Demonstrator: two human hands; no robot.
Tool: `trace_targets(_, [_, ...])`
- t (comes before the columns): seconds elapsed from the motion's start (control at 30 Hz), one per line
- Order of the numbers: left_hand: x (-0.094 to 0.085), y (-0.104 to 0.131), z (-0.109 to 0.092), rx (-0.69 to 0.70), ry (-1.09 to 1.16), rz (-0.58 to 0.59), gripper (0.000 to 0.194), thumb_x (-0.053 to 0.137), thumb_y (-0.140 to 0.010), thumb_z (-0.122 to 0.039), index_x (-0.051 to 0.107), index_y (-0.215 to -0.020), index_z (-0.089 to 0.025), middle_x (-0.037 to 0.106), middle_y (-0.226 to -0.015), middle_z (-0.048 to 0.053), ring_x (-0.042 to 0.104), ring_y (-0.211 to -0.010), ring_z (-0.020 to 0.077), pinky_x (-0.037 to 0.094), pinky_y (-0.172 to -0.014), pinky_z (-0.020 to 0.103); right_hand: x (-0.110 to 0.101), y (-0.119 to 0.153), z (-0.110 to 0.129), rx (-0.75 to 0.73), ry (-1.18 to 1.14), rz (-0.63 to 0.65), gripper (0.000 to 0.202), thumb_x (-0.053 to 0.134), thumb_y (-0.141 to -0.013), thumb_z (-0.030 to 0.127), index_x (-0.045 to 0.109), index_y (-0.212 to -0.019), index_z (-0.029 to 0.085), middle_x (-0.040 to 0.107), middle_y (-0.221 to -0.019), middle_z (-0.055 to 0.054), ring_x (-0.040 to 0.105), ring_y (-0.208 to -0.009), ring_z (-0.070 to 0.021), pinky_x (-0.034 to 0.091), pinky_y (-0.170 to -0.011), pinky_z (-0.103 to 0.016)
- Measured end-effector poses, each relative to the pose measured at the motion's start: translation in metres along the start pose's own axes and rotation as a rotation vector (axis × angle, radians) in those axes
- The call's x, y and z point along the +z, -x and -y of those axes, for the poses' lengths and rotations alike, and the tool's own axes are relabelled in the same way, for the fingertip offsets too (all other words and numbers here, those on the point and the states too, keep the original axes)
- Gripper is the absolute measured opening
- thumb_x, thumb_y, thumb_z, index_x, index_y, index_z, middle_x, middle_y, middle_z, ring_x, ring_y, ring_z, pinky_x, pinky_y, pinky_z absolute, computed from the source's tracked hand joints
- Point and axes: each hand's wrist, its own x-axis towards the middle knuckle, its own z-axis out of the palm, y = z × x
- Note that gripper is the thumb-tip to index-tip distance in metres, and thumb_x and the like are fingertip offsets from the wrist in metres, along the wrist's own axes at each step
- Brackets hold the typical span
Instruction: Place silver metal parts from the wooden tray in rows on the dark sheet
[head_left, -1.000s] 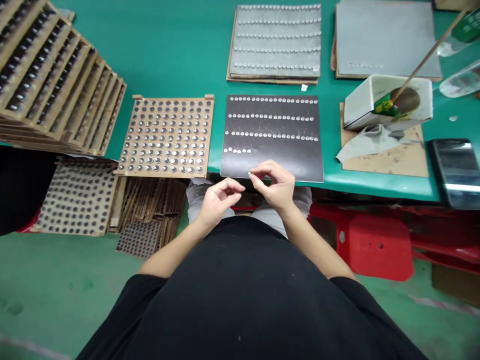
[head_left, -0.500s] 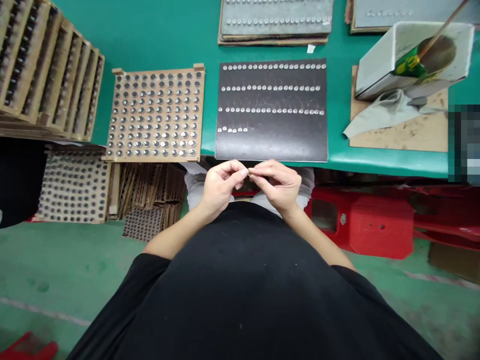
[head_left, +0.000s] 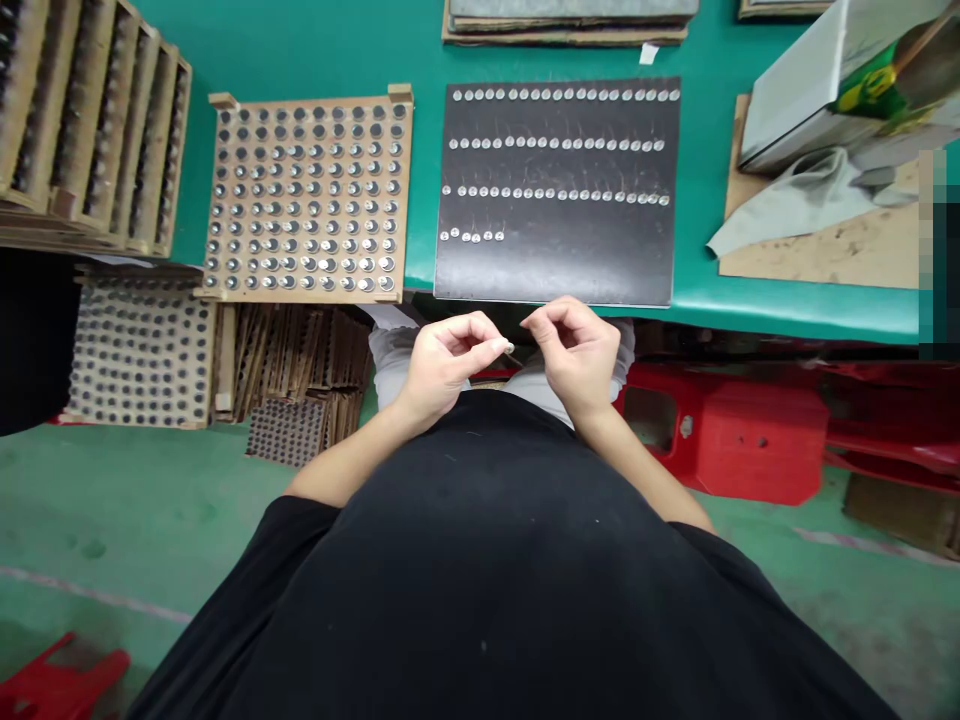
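Note:
My left hand (head_left: 446, 365) is over my lap, thumb and forefinger pinched on a small round silvery disc (head_left: 509, 348). A short thin piece trails from the disc toward the right. A small gap away, my right hand (head_left: 581, 355) has its thumb and fingertip pressed together; anything between them is too small to make out. Just beyond both hands lies a black board (head_left: 577, 255) bearing rows of similar silvery discs with fine wires, the nearest row short and at the left. Left of it lies a wooden tray (head_left: 403, 200) holding rows of dark round pieces, many with silvery tops.
Stacked wooden trays (head_left: 112, 130) rise at the table's left. A white box (head_left: 795, 80) and a grey cloth (head_left: 795, 200) rest on cardboard at right. Grey boards (head_left: 570, 25) are stacked at the back. Below the table edge are red stools (head_left: 757, 440) and more trays (head_left: 142, 350).
My right hand has drawn away to the right from my left fingertips, baring the small disc in the left pinch. The view has tilted, so the table appears higher.

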Motion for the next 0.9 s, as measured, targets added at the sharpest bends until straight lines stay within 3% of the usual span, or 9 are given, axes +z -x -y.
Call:
trace_targets(0.07, [-0.001,0.001,0.001,0.0,0.012,-0.031,0.024,0.082,-0.066,-0.029,0.065,-0.058,-0.014,0.055,-0.059,-0.002,0.04,-0.051,0.0041,0.034,-0.052,0.02,-0.001,0.002,-0.002,0.069,-0.021,0.024,0.043,0.056,-0.09,0.048,0.06,-0.059,0.019,0.056,-0.057,0.001,0.049,-0.054,-0.0096,0.04,-0.055,-0.026])
trace_targets(0.23, [-0.006,0.001,0.006,0.041,-0.004,-0.097,0.022,0.081,-0.068,-0.027,0.065,-0.06,-0.014,0.056,-0.06,-0.003,0.042,-0.052,0.0041,0.036,-0.053,0.02,-0.009,0.003,0.005,0.036,-0.136,0.339,0.036,0.069,-0.081,0.047,0.062,-0.06,0.019,0.061,-0.062,0.0,0.051,-0.054,-0.0097,0.039,-0.05,-0.026])
trace_targets(0.33, [-0.006,0.001,0.007,0.052,-0.036,-0.057,0.022,0.081,-0.068,-0.027,0.065,-0.06,-0.014,0.056,-0.061,-0.002,0.044,-0.054,0.005,0.038,-0.055,0.02,-0.008,0.0,0.012,-0.035,-0.144,0.257,0.033,0.068,-0.083,0.04,0.06,-0.059,0.019,0.062,-0.06,0.001,0.054,-0.057,-0.0106,0.042,-0.054,-0.027])
trace_targets(0.5, [-0.005,0.003,0.004,0.027,-0.038,-0.011,0.026,0.082,-0.067,-0.03,0.064,-0.057,-0.014,0.054,-0.059,-0.002,0.044,-0.055,0.0058,0.038,-0.056,0.022,-0.001,0.001,0.007,-0.053,0.053,0.104,0.03,0.062,-0.087,0.034,0.06,-0.061,0.02,0.061,-0.059,0.001,0.055,-0.058,-0.011,0.045,-0.056,-0.028])
trace_targets(0.63, [-0.006,0.004,0.003,-0.018,0.01,-0.04,0.027,0.083,-0.065,-0.031,0.064,-0.058,-0.014,0.053,-0.059,-0.003,0.04,-0.052,0.0045,0.035,-0.053,0.021,-0.003,0.008,-0.002,-0.129,0.064,0.099,0.013,0.059,-0.089,0.028,0.07,-0.091,0.022,0.069,-0.085,-0.003,0.063,-0.069,-0.0132,0.052,-0.061,-0.029])
trace_targets(0.7, [-0.006,0.004,0.003,-0.039,0.02,-0.045,0.029,0.084,-0.064,-0.032,0.063,-0.058,-0.014,0.053,-0.059,-0.003,0.04,-0.052,0.0045,0.033,-0.052,0.021,-0.005,0.009,-0.004,-0.209,0.068,0.125,0.024,0.067,-0.083,0.033,0.068,-0.106,0.025,0.067,-0.104,-0.006,0.065,-0.08,-0.0163,0.055,-0.064,-0.032])
trace_targets(0.77, [-0.006,0.004,0.003,-0.056,0.02,-0.035,0.031,0.084,-0.064,-0.035,0.063,-0.058,-0.014,0.052,-0.058,-0.003,0.042,-0.053,0.0049,0.033,-0.052,0.021,-0.006,0.009,-0.003,-0.285,0.098,0.134,0.024,0.072,-0.08,0.037,0.07,-0.103,0.028,0.064,-0.11,-0.006,0.064,-0.089,-0.0193,0.056,-0.067,-0.034])
trace_targets(0.83, [-0.005,0.004,0.003,-0.067,0.011,-0.022,0.032,0.084,-0.064,-0.036,0.062,-0.058,-0.013,0.052,-0.058,-0.003,0.042,-0.053,0.0051,0.034,-0.052,0.021,-0.006,0.008,-0.001,-0.328,0.119,0.112,0.012,0.071,-0.082,0.037,0.072,-0.087,0.027,0.064,-0.1,-0.004,0.063,-0.089,-0.0195,0.055,-0.069,-0.036])
trace_targets(0.9, [-0.004,0.004,0.003,-0.075,0.004,-0.027,0.033,0.084,-0.063,-0.037,0.062,-0.058,-0.013,0.052,-0.058,-0.003,0.041,-0.052,0.0047,0.032,-0.051,0.021,-0.005,0.007,0.002,-0.347,0.114,0.078,0.013,0.069,-0.084,0.034,0.071,-0.075,0.025,0.062,-0.086,-0.003,0.062,-0.08,-0.0172,0.053,-0.068,-0.035])
